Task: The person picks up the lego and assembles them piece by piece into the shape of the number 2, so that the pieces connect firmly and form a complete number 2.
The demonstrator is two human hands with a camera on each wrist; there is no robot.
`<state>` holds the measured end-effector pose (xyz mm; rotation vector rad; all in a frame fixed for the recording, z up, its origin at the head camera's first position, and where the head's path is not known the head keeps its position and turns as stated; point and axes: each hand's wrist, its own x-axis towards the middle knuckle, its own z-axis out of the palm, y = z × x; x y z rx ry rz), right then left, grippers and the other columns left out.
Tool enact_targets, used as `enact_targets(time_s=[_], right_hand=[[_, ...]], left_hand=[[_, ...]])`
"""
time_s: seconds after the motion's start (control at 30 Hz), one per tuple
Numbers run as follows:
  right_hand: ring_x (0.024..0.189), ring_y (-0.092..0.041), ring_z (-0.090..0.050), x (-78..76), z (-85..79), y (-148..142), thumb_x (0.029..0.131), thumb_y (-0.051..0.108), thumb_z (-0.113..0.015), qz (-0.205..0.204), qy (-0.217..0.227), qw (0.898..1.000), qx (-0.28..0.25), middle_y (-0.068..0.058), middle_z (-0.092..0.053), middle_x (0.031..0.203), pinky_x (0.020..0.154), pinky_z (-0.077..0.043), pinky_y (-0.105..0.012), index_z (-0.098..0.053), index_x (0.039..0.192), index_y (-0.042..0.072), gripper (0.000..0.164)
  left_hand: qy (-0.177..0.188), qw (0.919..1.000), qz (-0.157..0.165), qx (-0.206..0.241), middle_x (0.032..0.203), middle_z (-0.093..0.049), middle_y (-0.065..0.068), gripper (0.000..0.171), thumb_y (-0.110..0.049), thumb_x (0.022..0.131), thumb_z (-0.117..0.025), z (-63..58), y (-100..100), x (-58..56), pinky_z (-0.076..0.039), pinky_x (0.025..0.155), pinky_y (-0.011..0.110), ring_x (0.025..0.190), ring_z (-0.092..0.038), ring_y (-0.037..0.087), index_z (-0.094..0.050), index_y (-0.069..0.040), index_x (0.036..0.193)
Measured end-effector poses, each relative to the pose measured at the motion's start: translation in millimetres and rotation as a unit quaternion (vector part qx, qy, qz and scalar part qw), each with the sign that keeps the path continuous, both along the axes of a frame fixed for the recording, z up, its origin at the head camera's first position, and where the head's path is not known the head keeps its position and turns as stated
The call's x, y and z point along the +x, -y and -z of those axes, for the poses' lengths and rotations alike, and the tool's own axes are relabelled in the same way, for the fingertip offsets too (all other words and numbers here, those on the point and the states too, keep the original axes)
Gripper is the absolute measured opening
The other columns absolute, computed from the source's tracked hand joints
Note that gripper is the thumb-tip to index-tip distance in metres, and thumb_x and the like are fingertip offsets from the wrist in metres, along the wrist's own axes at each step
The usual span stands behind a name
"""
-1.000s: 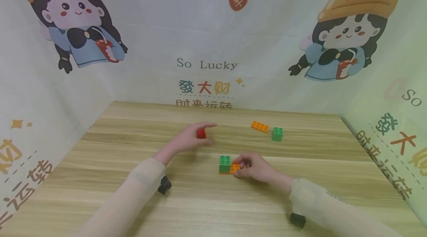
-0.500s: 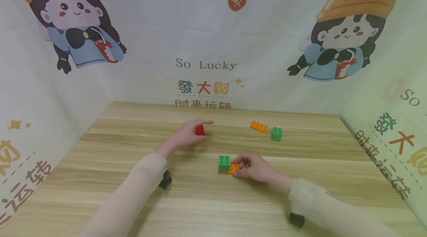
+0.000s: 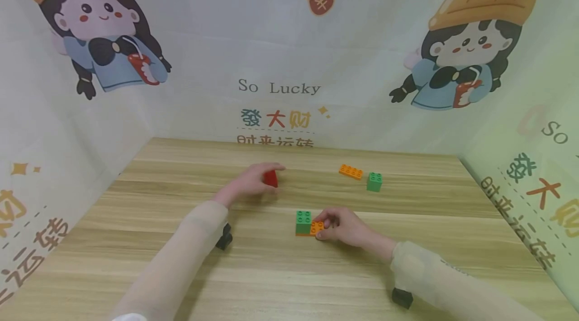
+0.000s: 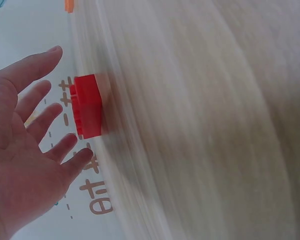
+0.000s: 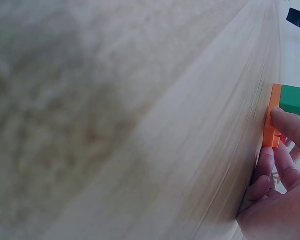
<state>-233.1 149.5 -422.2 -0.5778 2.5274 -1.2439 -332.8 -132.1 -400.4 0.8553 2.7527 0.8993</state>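
My left hand (image 3: pixel 251 180) is spread over a red building brick (image 3: pixel 270 179), which it partly hides in the head view. In the left wrist view, the red brick (image 4: pixel 88 106) sits on the wooden surface, and the loosely bent fingers are around it with a gap. With thumb and fingers, my right hand (image 3: pixel 346 226) pinches the right end of a flat orange building plate (image 3: pixel 317 228). On that plate's left end stands a green brick (image 3: pixel 303 222). The right wrist view shows the thumb against the side of the orange plate (image 5: pixel 273 125).
Farther back on the wooden table (image 3: pixel 271 271) lie another flat orange plate (image 3: pixel 351 171) and a second green brick (image 3: pixel 374 182). A printed cloth (image 3: pixel 280 39) hangs behind the table and along both sides.
My left hand has moved a little to the left over the red brick, and its fingertips have come closer to it. The right hand keeps its hold on the orange plate.
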Motion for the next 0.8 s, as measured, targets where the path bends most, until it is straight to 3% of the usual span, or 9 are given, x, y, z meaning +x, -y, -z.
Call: enact_targets(time_s=[0.23,0.43,0.8], right_hand=[[0.076,-0.014,-0.045,-0.4,0.7,-0.5,0.083,0.013,-0.078,-0.006,0.0,1.0,0.002,-0.005,-0.058,0.089,0.061,-0.037,-0.019,-0.069,0.11,0.003,0.031],[0.076,-0.015,-0.045,-0.7,0.6,-1.7,0.083,0.013,-0.077,-0.009,0.0,1.0,0.001,-0.006,-0.058,0.089,0.061,-0.037,-0.018,-0.069,0.111,0.003,0.03],[0.076,-0.015,-0.046,-0.4,0.2,-1.7,0.084,0.013,-0.077,-0.011,0.002,1.0,-0.001,-0.006,-0.058,0.089,0.061,-0.037,-0.018,-0.069,0.111,0.003,0.03]], left_hand=[[0.023,0.9992,-0.007,-0.031,0.16,-0.03,0.021,0.062,-0.019,0.088,-0.072,4.1,5.3,-2.7,-0.021,0.122,0.057,0.149,-0.026,0.042,-0.049,-0.006,0.144],[0.026,0.9983,-0.009,-0.052,0.161,-0.028,0.019,0.06,-0.019,0.086,-0.073,5.4,5.3,-3.5,-0.022,0.122,0.058,0.148,-0.026,0.043,-0.052,-0.007,0.141],[0.03,0.9981,-0.025,-0.048,0.152,-0.037,0.023,0.063,-0.01,0.078,-0.076,-4.1,6.0,4.4,-0.039,0.112,0.055,0.135,-0.043,0.043,-0.057,-0.008,0.138]])
